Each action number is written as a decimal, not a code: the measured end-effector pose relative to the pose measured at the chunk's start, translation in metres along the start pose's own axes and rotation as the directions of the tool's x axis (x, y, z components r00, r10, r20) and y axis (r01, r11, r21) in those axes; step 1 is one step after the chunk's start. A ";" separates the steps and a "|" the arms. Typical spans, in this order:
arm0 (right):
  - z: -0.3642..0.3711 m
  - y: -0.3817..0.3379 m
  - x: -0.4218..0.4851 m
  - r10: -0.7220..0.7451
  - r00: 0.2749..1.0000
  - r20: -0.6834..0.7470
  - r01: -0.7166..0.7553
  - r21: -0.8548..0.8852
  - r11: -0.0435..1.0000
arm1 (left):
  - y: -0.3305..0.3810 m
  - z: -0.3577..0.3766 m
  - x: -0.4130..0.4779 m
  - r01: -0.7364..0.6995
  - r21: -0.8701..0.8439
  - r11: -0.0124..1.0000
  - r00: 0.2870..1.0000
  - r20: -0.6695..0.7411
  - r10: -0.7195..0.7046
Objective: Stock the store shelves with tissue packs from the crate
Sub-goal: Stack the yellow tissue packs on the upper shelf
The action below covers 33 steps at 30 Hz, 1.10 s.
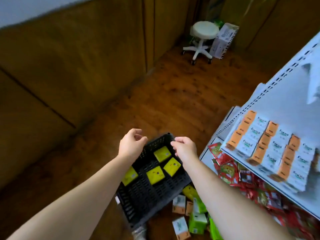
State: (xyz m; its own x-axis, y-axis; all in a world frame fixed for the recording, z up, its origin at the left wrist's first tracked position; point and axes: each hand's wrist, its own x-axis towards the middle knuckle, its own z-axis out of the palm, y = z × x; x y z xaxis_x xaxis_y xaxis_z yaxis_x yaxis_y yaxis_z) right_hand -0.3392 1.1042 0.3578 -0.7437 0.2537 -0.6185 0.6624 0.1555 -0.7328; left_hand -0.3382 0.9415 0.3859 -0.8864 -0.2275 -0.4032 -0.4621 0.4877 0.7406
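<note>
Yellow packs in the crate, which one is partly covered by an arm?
The leftmost yellow pack: the left forearm hides its left side; the other three lie further right, faces in view.

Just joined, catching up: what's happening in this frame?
A person's hands hover over a black crate on the floor. The left hand and right hand hold nothing, fingers loosely curled. Four yellow packs lie in the crate, with more loose packs beside it. Orange-and-white packs sit on the shelf at right.
</note>
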 end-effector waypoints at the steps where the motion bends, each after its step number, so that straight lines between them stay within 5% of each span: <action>1: 0.015 0.018 0.008 0.035 0.999 0.009 -0.035 -0.022 0.999 | -0.024 -0.001 0.006 0.043 0.011 0.999 0.999 0.016 -0.044; 11: 0.111 0.204 0.135 0.291 0.955 0.059 -0.259 -0.317 0.913 | -0.247 0.100 0.073 0.415 -0.017 0.910 0.895 0.185 -0.405; 22: 0.195 0.403 0.362 0.180 0.984 0.009 -0.128 -0.667 0.734 | -0.465 0.309 0.193 0.641 -0.188 0.744 0.762 0.274 -0.587; 28: 0.219 0.431 0.388 0.186 0.981 0.048 -0.119 -0.606 0.787 | -0.495 0.356 0.229 0.640 -0.304 0.705 0.758 0.397 -0.517; 33: 0.200 0.397 0.349 0.337 0.942 0.005 -0.313 -0.355 0.881 | -0.463 0.322 0.206 0.677 -0.407 0.613 0.734 0.321 -0.598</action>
State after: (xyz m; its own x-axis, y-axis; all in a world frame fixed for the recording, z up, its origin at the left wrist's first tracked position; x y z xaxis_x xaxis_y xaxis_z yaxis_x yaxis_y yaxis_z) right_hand -0.3536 1.0635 -0.2061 -0.4776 0.2868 -0.8304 0.8483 0.3966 -0.3509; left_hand -0.2980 0.9402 -0.2128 -0.3651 -0.1885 -0.9117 -0.8950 -0.1985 0.3994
